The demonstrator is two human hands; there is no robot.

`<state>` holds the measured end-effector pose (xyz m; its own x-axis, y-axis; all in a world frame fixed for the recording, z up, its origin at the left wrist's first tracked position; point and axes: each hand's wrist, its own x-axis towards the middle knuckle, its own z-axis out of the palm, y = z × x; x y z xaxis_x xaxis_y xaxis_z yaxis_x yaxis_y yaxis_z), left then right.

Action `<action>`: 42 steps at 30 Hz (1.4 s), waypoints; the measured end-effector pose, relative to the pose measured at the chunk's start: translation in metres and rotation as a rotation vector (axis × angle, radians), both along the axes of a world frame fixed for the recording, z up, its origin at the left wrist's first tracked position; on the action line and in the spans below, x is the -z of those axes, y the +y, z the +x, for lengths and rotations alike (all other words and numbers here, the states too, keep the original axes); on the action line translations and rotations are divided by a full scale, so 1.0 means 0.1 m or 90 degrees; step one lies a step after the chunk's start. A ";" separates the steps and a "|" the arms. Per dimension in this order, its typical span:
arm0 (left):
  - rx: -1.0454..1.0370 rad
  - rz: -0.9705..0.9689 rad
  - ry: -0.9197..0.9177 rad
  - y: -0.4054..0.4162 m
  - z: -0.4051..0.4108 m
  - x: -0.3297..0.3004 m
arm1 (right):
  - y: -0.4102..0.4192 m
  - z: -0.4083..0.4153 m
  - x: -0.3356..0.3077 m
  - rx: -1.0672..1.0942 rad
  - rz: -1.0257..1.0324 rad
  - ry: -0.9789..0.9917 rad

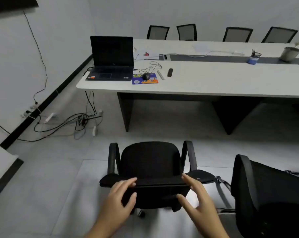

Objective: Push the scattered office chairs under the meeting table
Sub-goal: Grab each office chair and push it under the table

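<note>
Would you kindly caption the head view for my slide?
Both hands, left and right, reach the black office chair's backrest, facing the white meeting table.

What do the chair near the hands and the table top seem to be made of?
Chair: seat and back look like matte black fabric, soft and without shine; the armrest loops look like smooth black plastic with a faint sheen. Table top: probably white laminate board, flat, even and slightly glossy, though the core is not visible.

Both hands, left (pixel 123 194) and right (pixel 195 196), reach the black chair's (pixel 150 162) backrest top, facing the table (pixel 214 79).
</note>
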<state>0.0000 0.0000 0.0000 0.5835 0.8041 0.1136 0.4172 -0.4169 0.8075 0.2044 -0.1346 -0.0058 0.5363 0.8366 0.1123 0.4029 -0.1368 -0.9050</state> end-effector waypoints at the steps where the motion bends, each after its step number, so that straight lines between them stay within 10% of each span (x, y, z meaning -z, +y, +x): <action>1: 0.022 0.013 0.044 0.10 0.04 0.09 | 0.06 0.06 0.04 -0.031 -0.026 -0.061; 8: 0.201 0.115 0.353 0.47 0.29 0.52 | 0.41 0.29 0.54 -0.168 -0.360 -0.365; 18: 0.229 0.136 0.474 0.80 0.49 0.64 | 0.69 0.74 0.59 -0.208 -0.441 -0.467; 42: 0.305 0.269 0.397 2.60 1.40 0.75 | 2.14 1.70 0.81 -0.156 -0.228 -0.568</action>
